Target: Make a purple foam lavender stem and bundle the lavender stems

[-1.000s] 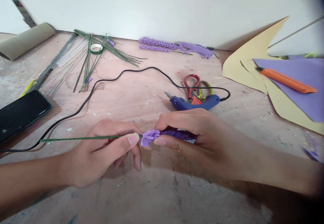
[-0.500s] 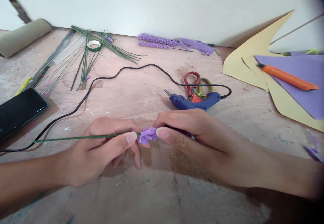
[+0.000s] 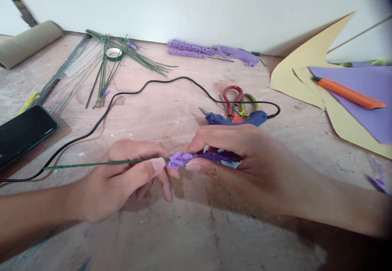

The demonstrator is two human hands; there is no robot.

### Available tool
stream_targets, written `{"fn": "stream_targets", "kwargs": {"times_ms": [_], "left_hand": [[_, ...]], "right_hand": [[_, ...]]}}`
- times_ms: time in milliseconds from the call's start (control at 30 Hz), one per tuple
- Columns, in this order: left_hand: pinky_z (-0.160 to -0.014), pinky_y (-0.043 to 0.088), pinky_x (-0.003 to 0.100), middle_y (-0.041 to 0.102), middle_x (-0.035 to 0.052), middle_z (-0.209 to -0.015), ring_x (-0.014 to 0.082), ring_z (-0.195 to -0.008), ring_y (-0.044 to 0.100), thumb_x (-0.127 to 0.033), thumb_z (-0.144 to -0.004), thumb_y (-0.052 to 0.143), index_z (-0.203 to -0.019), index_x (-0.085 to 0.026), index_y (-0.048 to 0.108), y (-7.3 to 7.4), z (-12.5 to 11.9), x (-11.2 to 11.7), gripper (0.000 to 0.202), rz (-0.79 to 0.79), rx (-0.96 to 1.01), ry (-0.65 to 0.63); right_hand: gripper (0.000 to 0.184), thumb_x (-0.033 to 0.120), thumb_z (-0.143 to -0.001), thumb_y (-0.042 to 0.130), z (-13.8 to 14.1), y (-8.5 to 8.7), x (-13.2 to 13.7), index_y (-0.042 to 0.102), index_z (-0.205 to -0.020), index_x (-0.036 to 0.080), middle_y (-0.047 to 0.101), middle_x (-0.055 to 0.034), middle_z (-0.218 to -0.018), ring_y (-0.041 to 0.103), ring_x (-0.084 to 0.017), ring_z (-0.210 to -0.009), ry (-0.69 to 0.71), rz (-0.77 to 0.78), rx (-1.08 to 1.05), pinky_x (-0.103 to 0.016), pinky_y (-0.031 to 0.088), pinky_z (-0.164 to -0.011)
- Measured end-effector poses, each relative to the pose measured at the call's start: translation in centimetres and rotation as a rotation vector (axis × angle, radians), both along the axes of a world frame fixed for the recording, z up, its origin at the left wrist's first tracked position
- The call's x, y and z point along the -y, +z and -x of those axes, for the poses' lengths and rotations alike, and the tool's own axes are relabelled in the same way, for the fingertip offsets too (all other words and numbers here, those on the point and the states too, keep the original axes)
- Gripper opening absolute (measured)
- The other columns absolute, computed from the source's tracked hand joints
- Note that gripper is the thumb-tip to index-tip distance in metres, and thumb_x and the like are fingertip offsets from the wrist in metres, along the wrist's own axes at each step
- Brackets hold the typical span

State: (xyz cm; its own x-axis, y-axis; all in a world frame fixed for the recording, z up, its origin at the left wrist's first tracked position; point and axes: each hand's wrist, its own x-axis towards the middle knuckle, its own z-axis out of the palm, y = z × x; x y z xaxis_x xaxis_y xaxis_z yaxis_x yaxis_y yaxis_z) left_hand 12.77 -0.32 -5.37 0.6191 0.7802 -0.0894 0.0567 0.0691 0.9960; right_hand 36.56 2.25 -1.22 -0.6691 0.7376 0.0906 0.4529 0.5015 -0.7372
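A green wire stem (image 3: 88,165) runs leftward from between the thumb and forefinger of my left hand (image 3: 131,173). Its right end carries a purple fringed strip (image 3: 180,159) wound around it like a lavender flower head. My right hand (image 3: 226,156) has its thumb and forefinger on this purple strip, and more of it stretches back under the palm in shadow, partly hidden. Just beyond my right hand lies a blue glue gun (image 3: 214,118), its nozzle pointing left and its lower part covered by the hand.
Red-handled pliers (image 3: 232,93) sit behind the glue gun. A black cord (image 3: 147,84) crosses the table. Further back are green stems (image 3: 147,61), tape (image 3: 114,54) and finished purple flower spikes (image 3: 186,54). A phone (image 3: 27,134) is left; an orange cutter (image 3: 349,93) lies on purple sheet (image 3: 364,124) at right.
My right hand has loosened and lifted slightly, its thumb and forefinger further apart, showing more of the dark purple strip. My left hand keeps its hold on the stem.
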Motion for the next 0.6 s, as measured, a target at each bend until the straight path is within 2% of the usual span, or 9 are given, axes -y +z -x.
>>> {"fn": "stream_targets", "kwargs": {"times_ms": [200,300,400,600], "left_hand": [[-0.052,0.044,0.014,0.077,-0.002,-0.074,0.0061,-0.053,0.052,-0.025,-0.105,0.044,-0.096,-0.018,0.071,0.08,-0.08,-0.02,0.029,-0.074,-0.038,-0.007],[-0.052,0.043,0.013,0.076,-0.003,-0.075,0.0046,-0.053,0.052,-0.025,-0.105,0.045,-0.093,-0.017,0.071,0.25,-0.15,-0.14,0.03,-0.126,-0.03,-0.003],[-0.051,0.043,0.013,0.076,-0.0031,-0.075,0.0045,-0.052,0.051,-0.026,-0.105,0.044,-0.093,-0.017,0.071,0.32,-0.21,-0.21,0.03,-0.132,-0.029,-0.001],[-0.05,0.043,0.015,0.078,-0.002,-0.075,0.0063,-0.053,0.054,-0.027,-0.104,0.046,-0.096,-0.018,0.071,0.2,-0.2,-0.17,0.029,-0.086,-0.042,-0.001]], "right_hand": [[0.018,0.03,-0.097,0.065,-0.15,0.24,0.31,0.067,-0.085,0.017,0.06,0.0035,-0.069,0.049,-0.01,-0.059,-0.015,0.04,0.03,-0.025,0.038,-0.055],[0.02,0.026,-0.103,0.055,-0.16,0.33,0.26,0.067,-0.091,0.017,0.066,0.0015,-0.08,0.056,-0.01,-0.07,0.074,0.084,0.0,-0.022,0.045,-0.064],[0.025,0.024,-0.106,0.049,-0.13,0.1,0.1,0.067,-0.09,0.015,0.067,0.0006,-0.082,0.058,-0.009,-0.075,0.102,0.077,-0.004,-0.021,0.045,-0.071],[0.022,0.025,-0.104,0.055,-0.15,-0.25,0.03,0.071,-0.092,0.014,0.065,0.0006,-0.077,0.053,-0.01,-0.067,0.068,0.017,0.033,-0.023,0.041,-0.063]]}}
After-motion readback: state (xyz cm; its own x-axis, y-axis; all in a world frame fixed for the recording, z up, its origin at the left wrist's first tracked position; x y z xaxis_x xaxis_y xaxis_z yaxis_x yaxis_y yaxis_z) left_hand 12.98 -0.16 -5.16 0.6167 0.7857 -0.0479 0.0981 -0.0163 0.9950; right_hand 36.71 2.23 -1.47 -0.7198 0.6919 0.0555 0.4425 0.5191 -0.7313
